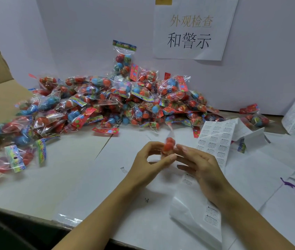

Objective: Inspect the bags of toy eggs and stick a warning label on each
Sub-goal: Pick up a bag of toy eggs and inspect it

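Blurred bag of toy eggs raised over surface, pinched between left hand and right hand, warning label sheet just right, bag pile far behind.

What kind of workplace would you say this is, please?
Probably a packing or quality-check bench: a heap of clear plastic bags of red and blue toy eggs, white sheets of warning labels, and a printed paper sign on the wall.
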### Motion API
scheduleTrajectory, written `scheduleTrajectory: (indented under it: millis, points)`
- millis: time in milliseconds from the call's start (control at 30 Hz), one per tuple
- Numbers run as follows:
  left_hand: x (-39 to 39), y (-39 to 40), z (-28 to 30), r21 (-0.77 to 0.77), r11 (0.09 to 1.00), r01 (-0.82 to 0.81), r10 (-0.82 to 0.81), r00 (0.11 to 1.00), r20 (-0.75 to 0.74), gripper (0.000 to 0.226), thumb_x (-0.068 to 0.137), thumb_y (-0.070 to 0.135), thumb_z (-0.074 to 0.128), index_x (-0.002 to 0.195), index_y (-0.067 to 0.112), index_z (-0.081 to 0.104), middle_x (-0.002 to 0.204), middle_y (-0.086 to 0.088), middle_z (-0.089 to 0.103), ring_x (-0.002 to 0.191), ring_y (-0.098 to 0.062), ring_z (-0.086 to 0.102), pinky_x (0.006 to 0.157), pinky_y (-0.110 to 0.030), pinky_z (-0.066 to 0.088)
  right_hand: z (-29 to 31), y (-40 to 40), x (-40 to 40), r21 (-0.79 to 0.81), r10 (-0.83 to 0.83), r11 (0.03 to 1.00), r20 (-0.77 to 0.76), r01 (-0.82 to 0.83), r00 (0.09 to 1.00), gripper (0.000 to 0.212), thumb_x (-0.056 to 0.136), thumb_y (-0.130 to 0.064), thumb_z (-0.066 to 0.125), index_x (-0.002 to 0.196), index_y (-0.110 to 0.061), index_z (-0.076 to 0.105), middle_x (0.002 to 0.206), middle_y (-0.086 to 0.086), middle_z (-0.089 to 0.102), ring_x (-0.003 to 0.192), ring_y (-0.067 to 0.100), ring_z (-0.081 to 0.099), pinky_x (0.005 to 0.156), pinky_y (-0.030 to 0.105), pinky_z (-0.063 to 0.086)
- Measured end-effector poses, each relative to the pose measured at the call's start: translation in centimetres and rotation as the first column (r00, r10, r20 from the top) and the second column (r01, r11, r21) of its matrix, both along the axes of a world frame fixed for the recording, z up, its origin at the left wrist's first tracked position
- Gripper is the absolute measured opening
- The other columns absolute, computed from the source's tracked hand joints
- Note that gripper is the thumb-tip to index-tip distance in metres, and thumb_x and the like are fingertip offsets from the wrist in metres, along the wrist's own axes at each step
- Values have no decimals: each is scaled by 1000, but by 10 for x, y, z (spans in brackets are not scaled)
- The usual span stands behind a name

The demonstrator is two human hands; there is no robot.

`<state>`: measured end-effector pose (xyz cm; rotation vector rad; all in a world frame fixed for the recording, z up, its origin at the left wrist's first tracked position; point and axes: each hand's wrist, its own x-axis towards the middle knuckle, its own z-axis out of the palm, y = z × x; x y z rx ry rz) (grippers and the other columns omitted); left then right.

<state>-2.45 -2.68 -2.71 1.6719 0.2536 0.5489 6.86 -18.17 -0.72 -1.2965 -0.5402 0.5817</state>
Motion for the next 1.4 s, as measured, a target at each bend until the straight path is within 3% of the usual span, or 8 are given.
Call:
scheduleTrajectory:
  millis: [167, 267, 400, 567, 667, 1000, 1167, 1400]
  points:
    - [1, 3, 3, -195, 980, -36, 38, 999, 5, 40, 83, 45, 77, 104, 12, 69, 100, -14, 76, 100, -36, 73, 91, -53, 60, -1, -1, -2, -64, -48, 997, 88, 53, 995, 18, 96, -27, 64, 94, -20, 80, 98, 7, 79, 101, 19, 74, 78, 34, 50]
    - [2, 3, 7, -325, 946, 6, -36, 996, -85, 31, 81, 50, 78, 94, 22, 73, 98, -12, 76, 100, -37, 73, 87, -47, 62, 1, 0, -1, -89, -206, 971, 151, 221, 967, 13, 85, -38, 74, 94, -29, 78, 92, -5, 77, 86, 8, 71, 64, 24, 50]
    - [1, 0, 11, -344, 938, 47, -98, 986, -132, 32, 84, 51, 71, 102, 25, 76, 110, -14, 74, 110, -37, 70, 99, -52, 55, 2, 0, 1, -167, -175, 966, 134, 197, 975, 53, 67, -59, 72, 114, -34, 68, 100, -9, 73, 88, 5, 70, 63, 22, 51]
    - [0, -1, 15, -372, 926, 66, -106, 990, -89, 29, 86, 43, 70, 102, 20, 78, 106, -11, 76, 106, -32, 72, 88, -42, 59, 3, 2, -4, -122, -117, 984, 108, 130, 987, 28, 82, -47, 68, 95, -26, 81, 89, 7, 77, 80, 15, 70, 60, 20, 52]
    - [1, 1, 13, -385, 922, 44, -81, 994, -80, 27, 93, 32, 71, 107, 9, 74, 112, -21, 71, 113, -42, 67, 91, -52, 57, 2, 1, -4, -134, -119, 982, 110, 134, 987, 18, 91, -38, 68, 91, -27, 82, 88, 7, 78, 82, 14, 69, 62, 21, 52]
    - [1, -1, 12, -410, 911, 52, -94, 992, -84, 24, 94, 29, 67, 101, 7, 74, 104, -20, 73, 104, -35, 72, 86, -49, 61, 4, 2, -6, -153, -106, 981, 115, 123, 988, 32, 80, -50, 68, 89, -22, 81, 86, 5, 76, 82, 12, 71, 60, 24, 53]
    - [0, -1, 15, -451, 890, 65, -110, 991, -74, 33, 82, 44, 72, 100, 16, 77, 106, -17, 75, 100, -31, 75, 77, -39, 63, 3, 0, -5, -152, -50, 986, 140, 72, 989, 34, 79, -48, 71, 103, -24, 78, 99, 2, 77, 94, 20, 72, 75, 38, 57]
    - [-2, 1, 13, -390, 904, 174, -216, 974, -67, 45, 84, 37, 81, 113, 4, 72, 104, -16, 75, 97, -31, 75, 86, -40, 61, 3, 0, -4, -18, -93, 995, 89, 95, 992, 35, 75, -35, 79, 107, -21, 77, 98, 9, 77, 87, 25, 74, 69, 26, 57]
